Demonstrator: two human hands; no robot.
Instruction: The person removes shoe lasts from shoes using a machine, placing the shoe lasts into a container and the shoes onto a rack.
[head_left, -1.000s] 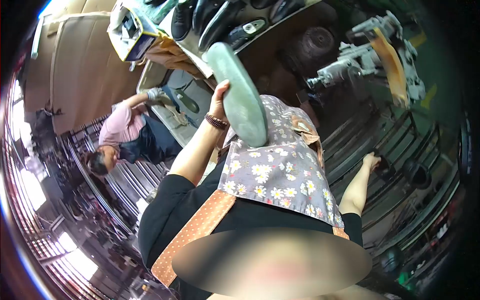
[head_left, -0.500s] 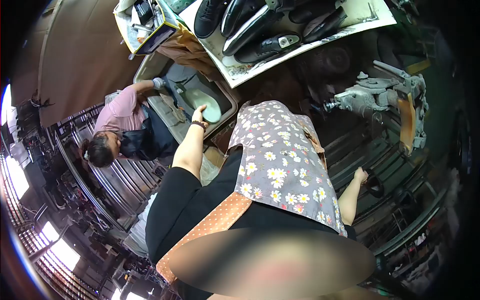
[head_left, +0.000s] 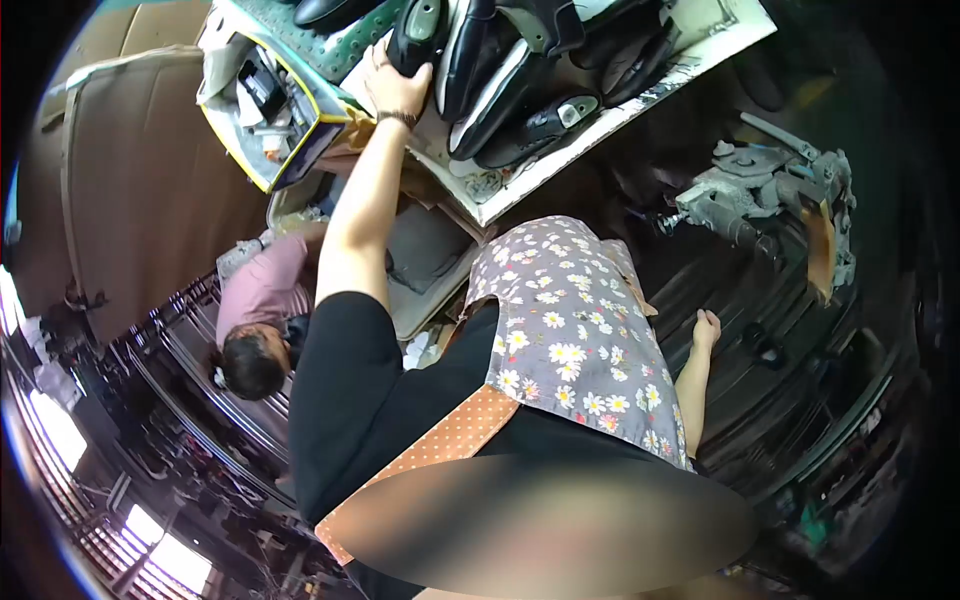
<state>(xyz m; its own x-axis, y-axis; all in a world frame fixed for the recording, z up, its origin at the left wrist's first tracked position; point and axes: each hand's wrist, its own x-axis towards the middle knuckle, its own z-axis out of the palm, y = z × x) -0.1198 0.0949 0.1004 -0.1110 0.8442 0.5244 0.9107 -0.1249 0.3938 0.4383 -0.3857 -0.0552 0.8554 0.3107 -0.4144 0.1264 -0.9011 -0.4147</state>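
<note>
My left hand, with a beaded bracelet at the wrist, is at the top of the view. Its thumb and fingers are closed around the end of a black shoe with a pale green last inside. Beside this shoe, several other black shoes lie on a white-edged tabletop. Low at the right, my right hand hangs beside the flowered apron. Its fingers look curled, and nothing shows in them.
A yellow-edged box with small items stands left of the shoes. Below it is a grey bin. A co-worker in pink bends beside the bin. Metal machinery stands at the right, dark rails below it.
The pale green sole-shaped piece has left my left hand, which moved up from the bin to the shoes. My right hand has moved slightly away from a dark round object. The co-worker bends lower.
</note>
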